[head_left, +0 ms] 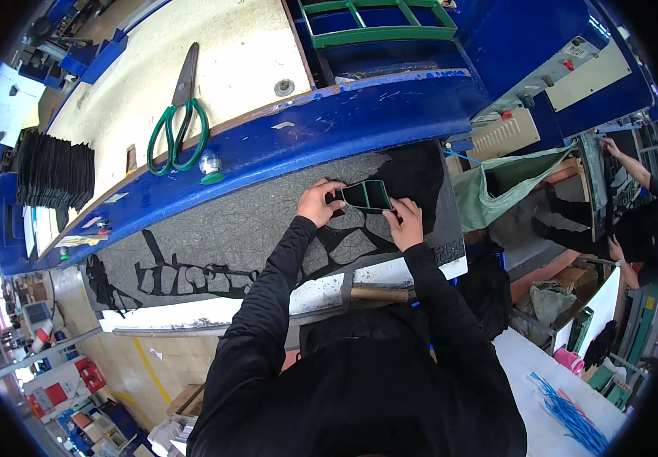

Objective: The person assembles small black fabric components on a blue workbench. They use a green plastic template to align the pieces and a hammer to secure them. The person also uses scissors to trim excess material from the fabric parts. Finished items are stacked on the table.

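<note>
over the flat grey board (222, 179), a green, barred, metal-looking frame (366, 195) was pinched at its ends by left hand (318, 202) and right hand (406, 223), likely for balance.

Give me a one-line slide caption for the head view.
Left hand and right hand hold a green-edged frame at a grey board bearing black material; green-handled scissors lie beyond.
</note>
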`<move>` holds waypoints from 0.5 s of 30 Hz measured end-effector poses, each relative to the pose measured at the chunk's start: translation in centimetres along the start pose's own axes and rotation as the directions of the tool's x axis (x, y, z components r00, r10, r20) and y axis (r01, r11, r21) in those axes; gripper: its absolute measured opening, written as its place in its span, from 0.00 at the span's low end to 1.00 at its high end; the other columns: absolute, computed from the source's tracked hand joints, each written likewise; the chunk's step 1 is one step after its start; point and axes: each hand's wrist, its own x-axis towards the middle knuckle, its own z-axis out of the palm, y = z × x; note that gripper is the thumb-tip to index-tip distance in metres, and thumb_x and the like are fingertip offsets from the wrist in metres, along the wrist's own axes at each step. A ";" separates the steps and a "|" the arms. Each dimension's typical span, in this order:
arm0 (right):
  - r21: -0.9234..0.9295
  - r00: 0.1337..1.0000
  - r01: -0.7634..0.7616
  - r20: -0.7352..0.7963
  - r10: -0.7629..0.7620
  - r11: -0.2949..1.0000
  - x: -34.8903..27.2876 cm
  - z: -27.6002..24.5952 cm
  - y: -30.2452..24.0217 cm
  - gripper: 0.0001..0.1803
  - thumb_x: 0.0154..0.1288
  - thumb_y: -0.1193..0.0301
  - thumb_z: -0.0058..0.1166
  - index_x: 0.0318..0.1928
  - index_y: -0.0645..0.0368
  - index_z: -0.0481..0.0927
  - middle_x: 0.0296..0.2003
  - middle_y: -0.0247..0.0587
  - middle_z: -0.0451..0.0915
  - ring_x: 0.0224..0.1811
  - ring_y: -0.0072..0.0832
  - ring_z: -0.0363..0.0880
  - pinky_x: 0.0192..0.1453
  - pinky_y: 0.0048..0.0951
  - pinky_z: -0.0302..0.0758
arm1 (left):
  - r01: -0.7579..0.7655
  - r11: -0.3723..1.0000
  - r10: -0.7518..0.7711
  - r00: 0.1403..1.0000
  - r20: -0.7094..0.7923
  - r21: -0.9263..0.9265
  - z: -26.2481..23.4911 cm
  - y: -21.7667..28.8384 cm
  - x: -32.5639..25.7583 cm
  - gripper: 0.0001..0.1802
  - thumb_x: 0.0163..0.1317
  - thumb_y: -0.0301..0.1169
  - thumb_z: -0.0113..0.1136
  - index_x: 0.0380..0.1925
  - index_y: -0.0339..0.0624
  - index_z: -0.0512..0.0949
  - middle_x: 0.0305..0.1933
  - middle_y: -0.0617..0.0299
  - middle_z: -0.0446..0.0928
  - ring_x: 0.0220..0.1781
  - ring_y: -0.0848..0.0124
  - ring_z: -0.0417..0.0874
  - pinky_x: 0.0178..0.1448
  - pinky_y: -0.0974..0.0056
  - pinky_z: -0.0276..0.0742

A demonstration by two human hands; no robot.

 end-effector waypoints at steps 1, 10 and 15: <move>0.003 1.000 -0.006 -0.001 0.006 1.000 0.0 0.0 0.0 0.17 0.63 0.68 0.65 0.52 0.55 0.85 0.36 0.34 0.78 0.39 0.35 0.76 0.46 0.37 0.66 | -0.002 1.000 0.002 1.000 0.000 0.003 0.0 0.0 0.0 0.24 0.51 0.27 0.76 0.51 0.51 0.85 0.36 0.61 0.76 0.41 0.59 0.82 0.49 0.55 0.77; -0.008 0.999 -0.018 -0.050 0.018 1.000 -0.3 0.6 0.1 0.17 0.62 0.70 0.64 0.53 0.55 0.86 0.36 0.36 0.77 0.41 0.38 0.76 0.47 0.38 0.67 | -0.035 0.999 0.036 0.999 -0.021 0.027 0.1 0.0 -0.1 0.23 0.52 0.28 0.75 0.50 0.50 0.85 0.37 0.60 0.77 0.42 0.56 0.82 0.49 0.54 0.77; -0.015 0.997 -0.042 -0.069 0.040 0.999 -0.1 0.8 0.0 0.16 0.63 0.71 0.63 0.52 0.55 0.86 0.36 0.37 0.76 0.41 0.38 0.76 0.47 0.38 0.67 | -0.084 0.995 0.086 0.995 -0.041 0.044 0.1 0.3 -0.2 0.22 0.53 0.29 0.75 0.50 0.48 0.84 0.38 0.58 0.77 0.42 0.55 0.82 0.48 0.54 0.77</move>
